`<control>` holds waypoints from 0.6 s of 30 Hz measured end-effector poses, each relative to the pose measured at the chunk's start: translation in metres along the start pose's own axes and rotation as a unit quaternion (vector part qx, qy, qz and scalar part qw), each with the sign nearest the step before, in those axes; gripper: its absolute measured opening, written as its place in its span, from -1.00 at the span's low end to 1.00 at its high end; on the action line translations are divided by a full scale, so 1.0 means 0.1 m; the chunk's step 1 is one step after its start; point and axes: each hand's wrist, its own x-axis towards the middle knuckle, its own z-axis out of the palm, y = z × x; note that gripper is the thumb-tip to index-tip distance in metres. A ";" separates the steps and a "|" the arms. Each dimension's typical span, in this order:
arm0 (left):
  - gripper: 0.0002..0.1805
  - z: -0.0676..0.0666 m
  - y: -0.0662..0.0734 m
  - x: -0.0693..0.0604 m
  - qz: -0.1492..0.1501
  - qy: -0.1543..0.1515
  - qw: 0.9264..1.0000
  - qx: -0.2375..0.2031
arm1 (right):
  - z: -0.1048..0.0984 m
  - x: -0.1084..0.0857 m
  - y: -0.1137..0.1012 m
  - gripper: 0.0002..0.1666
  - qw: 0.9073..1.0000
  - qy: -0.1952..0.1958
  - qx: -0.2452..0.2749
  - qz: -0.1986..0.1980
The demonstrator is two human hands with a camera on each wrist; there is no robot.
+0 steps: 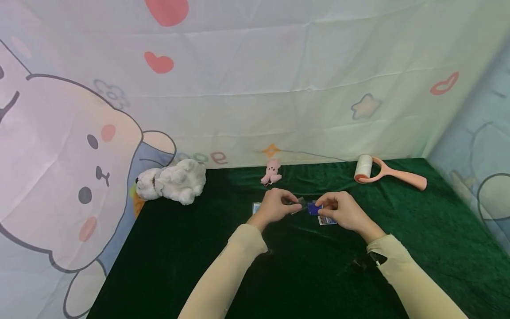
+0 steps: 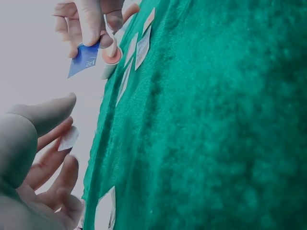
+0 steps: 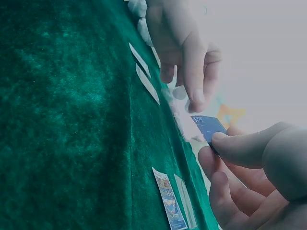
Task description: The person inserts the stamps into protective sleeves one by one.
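Observation:
In the head view my right hand (image 1: pixel 340 210) pinches a blue postage stamp (image 1: pixel 313 208) between thumb and fingers. The stamp's toothed edge and a printed number show in the right wrist view. My left hand (image 1: pixel 276 204) is just left of it, fingers bent, with a small clear plastic piece (image 1: pixel 302 204) at the fingertips. That piece looks pale in the left wrist view. Below the right hand a printed stamp (image 1: pixel 327 220) lies on the green cloth, and a light-blue one (image 1: pixel 256 207) is partly hidden by the left hand. Further flat pieces (image 3: pixel 185 201) lie nearby.
A pink plush toy (image 1: pixel 272 172) sits behind the hands. To the right lies a lint roller (image 1: pixel 390 173) with an orange handle. A white plush dog (image 1: pixel 175 181) is at the far left edge. A printed curtain (image 1: pixel 255 66) hangs behind the green-covered table (image 1: pixel 179 261).

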 end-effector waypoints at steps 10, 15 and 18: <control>-0.90 -0.04 -0.01 -0.09 0.000 0.010 0.999 -0.034 | 0.01 0.01 -0.05 -0.85 1.000 0.008 -0.004 0.002; -0.78 -0.06 -0.03 -0.15 -0.008 0.018 0.997 -0.071 | 0.00 0.02 -0.06 -0.86 1.000 0.009 0.003 0.008; -0.79 -0.07 -0.04 -0.18 -0.017 0.026 0.997 -0.073 | 0.00 0.03 -0.07 -0.87 1.000 0.011 0.004 0.004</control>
